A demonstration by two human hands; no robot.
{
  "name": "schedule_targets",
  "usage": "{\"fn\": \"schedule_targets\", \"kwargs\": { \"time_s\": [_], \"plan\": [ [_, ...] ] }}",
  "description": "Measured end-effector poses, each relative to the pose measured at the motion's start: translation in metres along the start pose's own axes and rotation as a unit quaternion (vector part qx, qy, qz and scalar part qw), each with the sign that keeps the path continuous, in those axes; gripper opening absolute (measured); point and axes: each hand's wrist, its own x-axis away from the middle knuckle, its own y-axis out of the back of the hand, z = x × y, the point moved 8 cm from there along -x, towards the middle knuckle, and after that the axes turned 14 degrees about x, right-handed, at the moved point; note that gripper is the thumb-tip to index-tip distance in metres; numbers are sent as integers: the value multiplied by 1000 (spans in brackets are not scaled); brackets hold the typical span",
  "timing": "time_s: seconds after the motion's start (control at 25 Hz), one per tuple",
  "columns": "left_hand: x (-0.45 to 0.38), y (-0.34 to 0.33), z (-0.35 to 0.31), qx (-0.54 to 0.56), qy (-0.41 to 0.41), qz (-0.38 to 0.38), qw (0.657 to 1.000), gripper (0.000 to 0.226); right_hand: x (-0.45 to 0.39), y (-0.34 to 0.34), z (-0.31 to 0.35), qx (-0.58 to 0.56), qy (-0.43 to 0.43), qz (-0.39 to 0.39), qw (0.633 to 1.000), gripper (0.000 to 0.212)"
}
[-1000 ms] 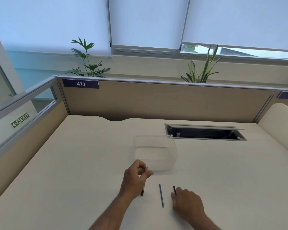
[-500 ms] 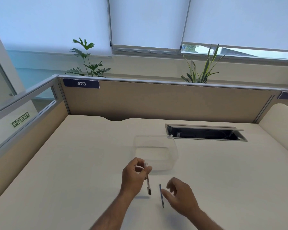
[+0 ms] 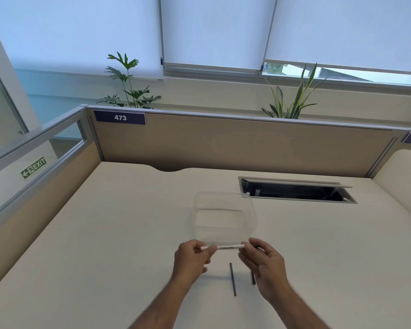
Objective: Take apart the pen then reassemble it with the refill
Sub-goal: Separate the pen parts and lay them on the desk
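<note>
While the far left of the scene shows a green exit sign (image 3: 33, 167) behind a glass partition and a leafy plant (image 3: 128, 84) above a dark label reading 473 (image 3: 119, 117), the action sits near the middle of the cream tabletop (image 3: 105, 233); the left hand (image 3: 191, 257) is closed on the left end of a white pen barrel (image 3: 223, 247), pinching it between thumb and fingers; the barrel lies level, left to right, raised above the tabletop, just in front of the near wall of a clear plastic container (image 3: 224, 216); below it, between the two forearms, a thin dark refill (image 3: 233, 279) lies on the tabletop, pointing near to far; the right hand (image 3: 263, 262) grips the barrel's right end with its fingertips; a second short dark pen part (image 3: 253, 278) lies just beside the right hand, partly hidden by it, so what it is cannot be told; farther right and far, an open cable hatch (image 3: 297, 191) is cut into the tabletop, with a spiky plant (image 3: 292, 98) behind the divider.
</note>
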Motion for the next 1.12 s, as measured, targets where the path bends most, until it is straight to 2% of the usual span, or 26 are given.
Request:
{"fn": "schedule_targets", "kwargs": {
  "time_s": [0.08,0.2,0.28,0.44,0.56,0.64,0.76,1.12],
  "plan": [
    [3,-5,4,-181,-53,50,981,25,0,1,9,20,35,-28,999,24],
    [8,-7,13,-294,-117,89,945,29,2,-9,27,124,119,-39,984,24],
    [7,2,18,-350,-158,86,919,39,5,-21,36,201,177,-42,963,28],
    [12,24,20,-481,-252,67,837,46,12,-45,49,329,273,-42,903,35],
    [14,41,26,-558,-221,18,799,62,19,-60,56,386,328,-20,862,43],
    [17,48,32,-572,-198,5,796,73,27,-68,59,416,366,-9,832,45],
    [20,50,37,-579,-174,16,797,76,33,-76,58,435,404,7,805,42],
    [19,49,38,-588,-163,24,792,76,42,-79,40,457,457,14,763,40]
  ]
}}
